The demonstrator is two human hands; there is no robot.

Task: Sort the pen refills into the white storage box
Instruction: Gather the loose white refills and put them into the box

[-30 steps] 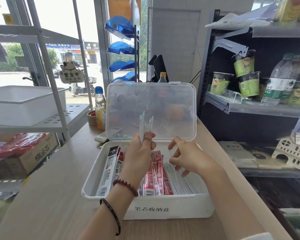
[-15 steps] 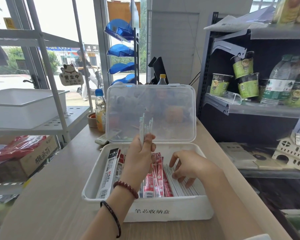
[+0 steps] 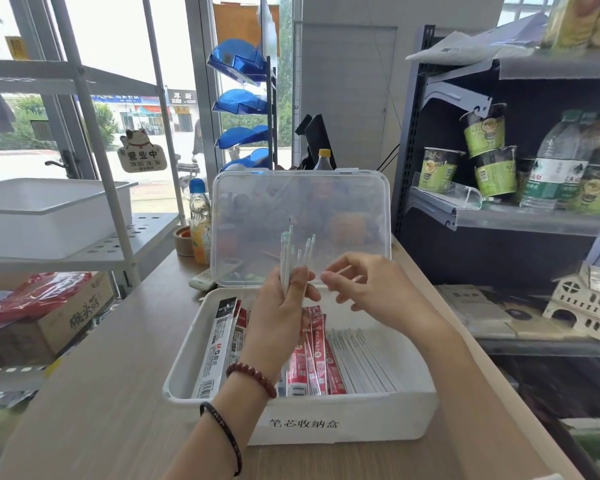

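Head view looks down on your two hands above the white storage box (image 3: 361,424), a plastic tub with rounded corners that sits on the pale wood-grain counter (image 3: 101,393) and carries a printed label on its front wall. Its clear lid (image 3: 302,202), smooth and slightly cloudy, stands upright behind the tub. Your left hand (image 3: 278,320) is curled round a bundle of pen refills (image 3: 284,261), thin white tubes held upright with their pale tips fanning out at uneven heights in front of the lid. Your right hand (image 3: 371,289) hangs just beside the bundle, over the box, with thumb and forefinger drawn close together and the other fingers loosely bent. Whether a thin refill sits between those fingertips cannot be told from here. Inside the box, a long black-and-white packet (image 3: 219,344) leans along the left wall and glossy red packets (image 3: 314,355) lie in the middle. At the right, a flat row of loose refills (image 3: 361,358), slim and white, lies side by side. A dark red bead bracelet (image 3: 252,375) and a black cord (image 3: 222,434) circle your left wrist. A bottle (image 3: 200,233) with a blue cap stands on the counter to the left of the lid.
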